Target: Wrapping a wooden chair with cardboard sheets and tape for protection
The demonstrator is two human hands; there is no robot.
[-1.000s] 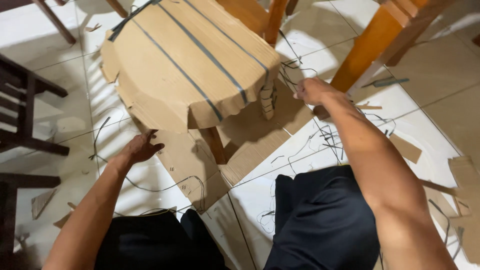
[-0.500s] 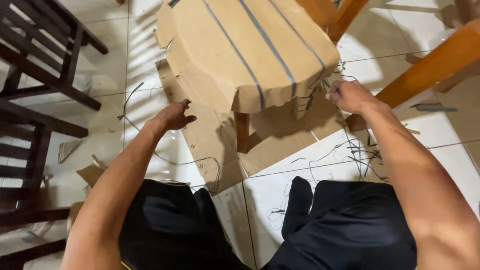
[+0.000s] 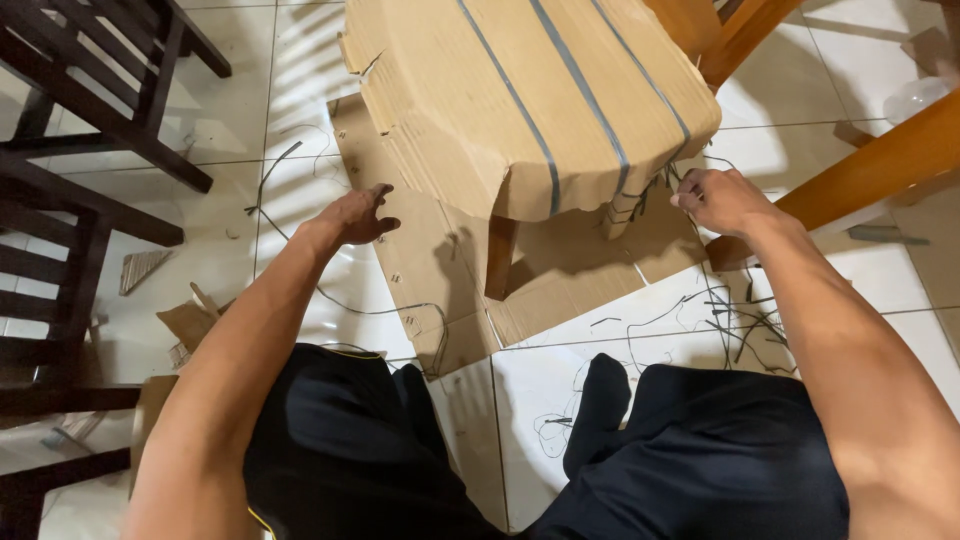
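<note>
White floor tiles [image 3: 300, 60] spread around us as we unwrap the cardboard-wrapped stool [image 3: 530, 95], right hand [image 3: 722, 200] clenched on a dark strap [image 3: 640, 205] at its edge, left hand [image 3: 352, 217] loose and empty beside it; next, we judge, pulling it free.

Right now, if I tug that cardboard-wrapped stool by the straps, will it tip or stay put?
The cardboard-wrapped stool probably tips easily: the wrapped top looks wide over the thin wooden leg showing beneath. The cardboard looks bendy, its edge already torn and ragged. The right hand grips thin straps by the rim, likely floppy, so a pull may drag it sideways.
</note>
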